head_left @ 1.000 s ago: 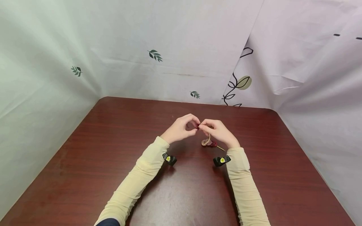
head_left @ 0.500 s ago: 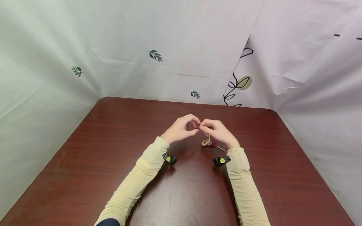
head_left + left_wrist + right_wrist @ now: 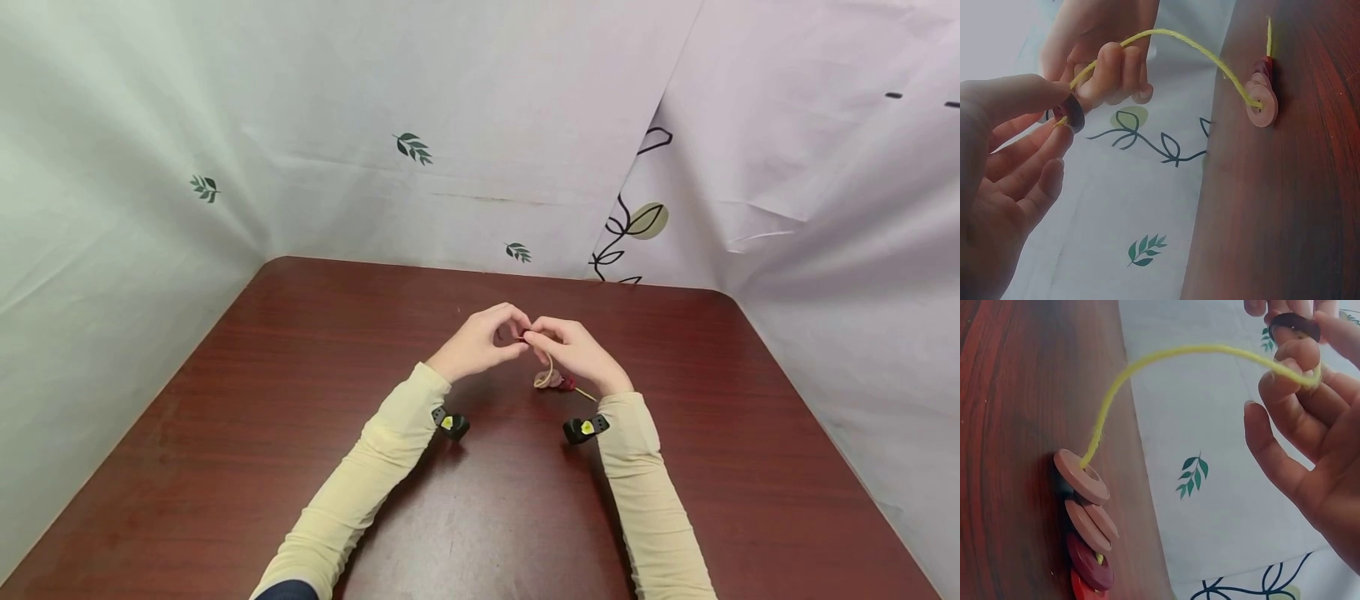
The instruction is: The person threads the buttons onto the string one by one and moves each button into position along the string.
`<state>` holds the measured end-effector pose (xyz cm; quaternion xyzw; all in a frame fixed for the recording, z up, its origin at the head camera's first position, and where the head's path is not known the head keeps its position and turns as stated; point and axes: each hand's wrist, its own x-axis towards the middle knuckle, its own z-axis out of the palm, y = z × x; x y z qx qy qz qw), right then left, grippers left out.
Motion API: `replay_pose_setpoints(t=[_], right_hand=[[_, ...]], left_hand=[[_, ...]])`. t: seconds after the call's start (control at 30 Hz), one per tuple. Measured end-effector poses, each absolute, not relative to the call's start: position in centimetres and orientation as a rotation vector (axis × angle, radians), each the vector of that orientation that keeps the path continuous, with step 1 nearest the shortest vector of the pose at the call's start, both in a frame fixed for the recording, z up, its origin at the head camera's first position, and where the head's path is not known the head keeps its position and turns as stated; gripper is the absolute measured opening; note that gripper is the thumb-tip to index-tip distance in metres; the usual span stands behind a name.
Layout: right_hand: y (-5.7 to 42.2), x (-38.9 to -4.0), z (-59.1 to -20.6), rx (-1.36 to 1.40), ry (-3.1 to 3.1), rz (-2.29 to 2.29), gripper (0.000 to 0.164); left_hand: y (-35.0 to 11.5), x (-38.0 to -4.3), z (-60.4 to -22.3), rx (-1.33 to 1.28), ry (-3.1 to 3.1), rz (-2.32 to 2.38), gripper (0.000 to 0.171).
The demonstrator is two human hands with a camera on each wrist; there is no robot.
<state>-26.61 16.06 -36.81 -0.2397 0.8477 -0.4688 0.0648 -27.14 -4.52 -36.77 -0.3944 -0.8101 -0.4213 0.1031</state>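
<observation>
My left hand [image 3: 478, 342] pinches a dark red button [image 3: 1074, 114] between thumb and fingertips. Against it, my right hand [image 3: 587, 353] pinches a yellow cord [image 3: 1200, 51] close to the button. A short yellow cord end shows at the button's holes on the left-hand side in the left wrist view. From the right hand the cord arcs down to several strung buttons lying on the table, with a pink button [image 3: 1083, 477] foremost and a dark red one [image 3: 1090, 562] and a bright red one behind it. The right fingertips partly hide the cord.
The reddish-brown wooden table [image 3: 360, 333] spreads around both hands. White cloth [image 3: 480, 100] with leaf prints hangs behind and beside it. Each wrist carries a small black camera [image 3: 453, 425]. The cord's other end sticks out past the strung buttons.
My right hand has shifted slightly left towards the button, and its thumb now overlaps the spot where the button is held. The left hand and the strung buttons stay nearly in place.
</observation>
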Motion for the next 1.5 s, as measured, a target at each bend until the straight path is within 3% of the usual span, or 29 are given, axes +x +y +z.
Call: replay_pose_setpoints(t=[0.5, 0.77, 1.17, 1.5], right_hand=[[15.4, -25.4, -34.8, -0.677, 2.593, -1.4, 0.023], [15.9, -26.5, -36.2, -0.681, 2.599, -1.411, 0.019], [16.5, -26.8, -36.7, -0.749, 2.62, -1.43, 0.023], [16.7, -27.1, -37.0, -0.754, 2.645, -1.441, 0.017]], left_hand=[[-4.6, -27.4, -36.9, -1.142, -2.376, -1.206, 0.015], [-4.6, -27.4, -36.8, -1.153, -2.372, -1.152, 0.007], [-4.6, -27.5, -37.0, -1.146, -2.366, -1.174, 0.007], [-4.6, -27.4, -37.0, -1.128, -2.394, -1.191, 0.006]])
